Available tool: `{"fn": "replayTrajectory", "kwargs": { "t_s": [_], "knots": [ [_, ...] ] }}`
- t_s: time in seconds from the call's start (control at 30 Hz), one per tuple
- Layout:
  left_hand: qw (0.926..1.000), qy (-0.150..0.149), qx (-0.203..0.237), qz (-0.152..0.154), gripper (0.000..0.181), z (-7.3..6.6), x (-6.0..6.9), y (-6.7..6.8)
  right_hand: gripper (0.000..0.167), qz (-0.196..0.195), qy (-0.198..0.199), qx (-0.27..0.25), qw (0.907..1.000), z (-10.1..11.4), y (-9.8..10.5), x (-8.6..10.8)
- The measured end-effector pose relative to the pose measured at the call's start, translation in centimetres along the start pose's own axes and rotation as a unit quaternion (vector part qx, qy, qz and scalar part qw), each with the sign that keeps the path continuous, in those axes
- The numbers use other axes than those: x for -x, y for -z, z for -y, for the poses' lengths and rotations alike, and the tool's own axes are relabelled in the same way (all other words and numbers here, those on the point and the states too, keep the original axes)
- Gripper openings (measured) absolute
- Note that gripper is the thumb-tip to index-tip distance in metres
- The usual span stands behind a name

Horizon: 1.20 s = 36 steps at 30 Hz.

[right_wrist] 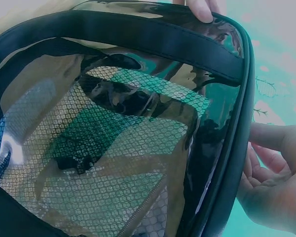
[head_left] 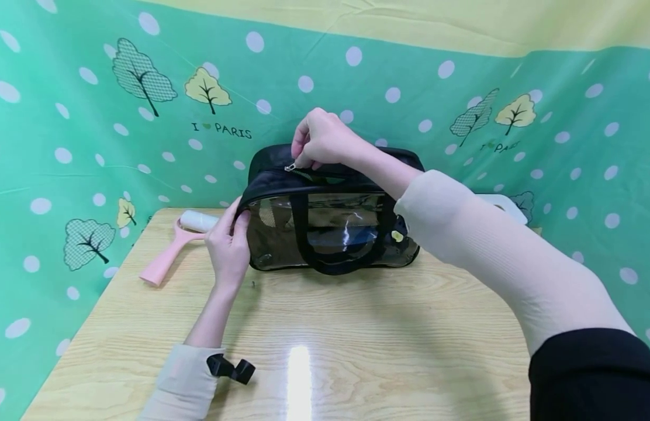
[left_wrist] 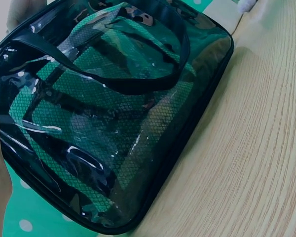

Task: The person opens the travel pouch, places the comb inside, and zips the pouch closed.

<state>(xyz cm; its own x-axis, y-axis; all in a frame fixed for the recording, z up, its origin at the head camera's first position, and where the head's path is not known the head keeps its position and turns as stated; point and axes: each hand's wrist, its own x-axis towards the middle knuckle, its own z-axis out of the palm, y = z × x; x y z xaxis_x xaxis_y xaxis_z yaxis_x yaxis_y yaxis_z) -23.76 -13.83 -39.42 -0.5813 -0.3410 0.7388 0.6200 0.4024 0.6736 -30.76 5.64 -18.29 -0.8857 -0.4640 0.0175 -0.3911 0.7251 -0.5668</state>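
Observation:
A clear, smoky plastic handbag (head_left: pixel 272 231) with black trim stands upright on the table, its side facing me. My left hand (head_left: pixel 230 248) grips its upper left edge, thumb on the near side. Over the bag's top, my right hand (head_left: pixel 325 140) pinches the metal zipper pull (head_left: pixel 290 168) near the left end; a gap in the top shows beside it. A black carry handle (head_left: pixel 335 267) hangs down the front. Mesh (left_wrist: pixel 103 123) shows through the plastic in the left wrist view. A small yellow charm (head_left: pixel 397 236) sits near the right end, partly behind my sleeve.
Left of the bag lies a pink-handled lint roller (head_left: pixel 167 257) with a white roll. A white object (head_left: pixel 504 206) lies at the back right, partly hidden by my arm. Behind the wooden table (head_left: pixel 383 351) hangs a green dotted cloth (head_left: pixel 356 76).

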Motion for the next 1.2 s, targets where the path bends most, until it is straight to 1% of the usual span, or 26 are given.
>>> {"fn": "replayTrajectory", "kwargs": {
  "t_s": [0.2,0.43,0.67,0.8,0.9,1.03,1.2],
  "knots": [
    [1.0,0.002,0.008,0.003,0.03,0.0,-0.1,0.1,0.006,0.0,0.015,-0.015,0.9998,-0.4,0.1,0.1],
    [0.9999,-0.004,0.011,-0.001,0.029,0.0,0.0,-0.1,0.005,0.012,0.008,-0.011,0.9998,-0.5,0.4,0.6],
    [1.0,-0.003,0.008,-0.004,0.029,0.1,0.2,0.0,0.006,-0.002,-0.004,0.002,1.0,-0.9,1.0,1.0],
    [1.0,-0.003,0.007,-0.005,0.029,0.2,0.2,0.1,0.007,-0.005,-0.019,-0.009,0.9998,-1.4,1.4,1.2],
    [1.0,-0.005,0.005,-0.006,0.029,0.2,0.3,0.0,0.007,-0.006,-0.018,-0.017,0.9997,-1.7,1.5,1.4],
    [1.0,-0.004,-0.001,-0.006,0.029,0.2,0.3,0.0,0.007,-0.008,-0.01,-0.016,0.9998,-2.2,1.8,1.6],
    [0.9999,-0.004,-0.008,-0.009,0.028,0.1,0.3,0.0,0.009,-0.003,-0.018,-0.018,0.9997,-3.0,2.5,1.8]
  ]
}}
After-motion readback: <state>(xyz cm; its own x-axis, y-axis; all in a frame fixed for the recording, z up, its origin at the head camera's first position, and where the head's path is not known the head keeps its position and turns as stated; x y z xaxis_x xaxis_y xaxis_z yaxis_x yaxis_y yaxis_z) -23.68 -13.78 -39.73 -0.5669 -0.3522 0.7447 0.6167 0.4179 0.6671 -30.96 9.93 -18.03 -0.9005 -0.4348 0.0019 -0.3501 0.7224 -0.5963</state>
